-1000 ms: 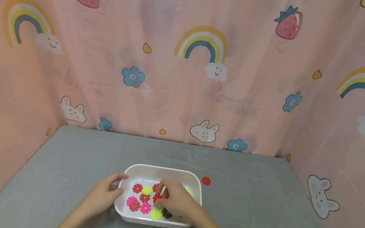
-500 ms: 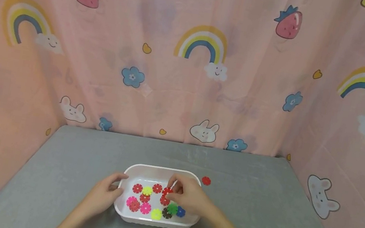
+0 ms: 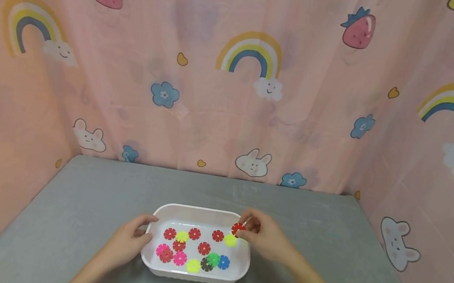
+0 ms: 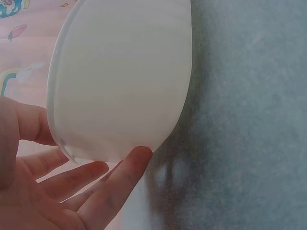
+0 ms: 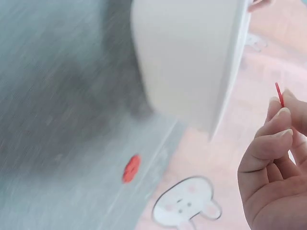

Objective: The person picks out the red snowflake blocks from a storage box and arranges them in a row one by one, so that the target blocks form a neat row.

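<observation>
A white plastic tub holds several notched, flower-shaped plastic discs in red, pink, yellow, green, blue and dark colours. My left hand grips the tub's left end at the rim; in the left wrist view its fingers lie against the outer wall. Over the tub's right rim, my right hand pinches a red disc between thumb and fingertips. Edge-on, that red disc shows as a thin strip in the right wrist view. A yellow disc lies in the tub just below it.
Another red disc lies on the grey tabletop past the tub's right end; the head view shows it hidden behind my right hand. A pink patterned curtain hangs along the back and both sides.
My right hand has lifted the red disc and carried it rightward from the tub's middle to its right rim. The left hand keeps its hold on the tub.
</observation>
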The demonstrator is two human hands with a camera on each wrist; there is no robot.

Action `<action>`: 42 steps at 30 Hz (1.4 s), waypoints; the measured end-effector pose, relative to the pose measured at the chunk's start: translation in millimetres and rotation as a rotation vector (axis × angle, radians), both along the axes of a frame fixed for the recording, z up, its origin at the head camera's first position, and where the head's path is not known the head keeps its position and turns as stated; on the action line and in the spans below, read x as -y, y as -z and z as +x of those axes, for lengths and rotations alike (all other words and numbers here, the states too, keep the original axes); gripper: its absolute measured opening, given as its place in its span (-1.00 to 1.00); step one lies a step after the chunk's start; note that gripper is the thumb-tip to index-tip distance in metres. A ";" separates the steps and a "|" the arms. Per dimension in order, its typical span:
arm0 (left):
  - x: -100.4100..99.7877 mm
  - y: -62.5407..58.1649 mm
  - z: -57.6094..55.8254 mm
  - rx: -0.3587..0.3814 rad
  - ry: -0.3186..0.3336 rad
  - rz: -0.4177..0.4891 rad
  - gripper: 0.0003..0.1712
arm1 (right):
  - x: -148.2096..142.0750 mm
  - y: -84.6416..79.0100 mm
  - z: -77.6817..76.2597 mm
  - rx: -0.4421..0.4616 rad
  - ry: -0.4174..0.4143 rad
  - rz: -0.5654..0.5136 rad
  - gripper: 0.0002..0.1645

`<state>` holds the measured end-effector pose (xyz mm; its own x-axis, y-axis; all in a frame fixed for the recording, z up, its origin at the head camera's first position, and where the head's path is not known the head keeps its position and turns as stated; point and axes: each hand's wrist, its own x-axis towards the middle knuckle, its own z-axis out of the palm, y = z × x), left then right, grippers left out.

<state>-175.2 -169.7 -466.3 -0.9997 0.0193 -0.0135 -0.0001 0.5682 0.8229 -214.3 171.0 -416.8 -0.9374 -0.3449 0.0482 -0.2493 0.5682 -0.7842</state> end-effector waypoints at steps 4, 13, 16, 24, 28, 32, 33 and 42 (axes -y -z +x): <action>0.8 0.4 -0.1 -0.008 0.005 0.001 -0.58 | -13.8 1.4 -5.8 0.006 0.071 0.001 -0.78; 1.4 -0.8 -0.2 -0.004 0.004 -0.010 -0.58 | -49.5 13.4 -30.5 -0.005 0.164 0.036 -0.78; 1.5 -1.2 -0.3 -0.001 0.004 -0.012 -0.58 | -60.4 23.5 -40.6 0.001 0.203 0.034 -0.79; 2.0 -0.1 -0.2 -0.006 0.005 -0.019 -0.58 | -75.9 51.4 -52.4 0.054 0.260 0.044 -0.76; 1.9 0.2 -0.5 -0.009 0.007 -0.022 -0.59 | -77.5 62.7 -57.2 0.077 0.280 0.052 -0.75; 2.1 0.1 -0.2 -0.005 0.015 -0.016 -0.59 | -76.1 70.4 -61.2 0.098 0.285 0.074 -0.75; 2.0 0.1 -0.1 -0.006 0.015 -0.015 -0.59 | -75.5 71.8 -62.1 0.102 0.286 0.079 -0.75; 1.3 -1.0 -0.4 -0.002 0.006 -0.012 -0.58 | -71.6 73.0 -67.3 0.047 0.266 0.162 -0.77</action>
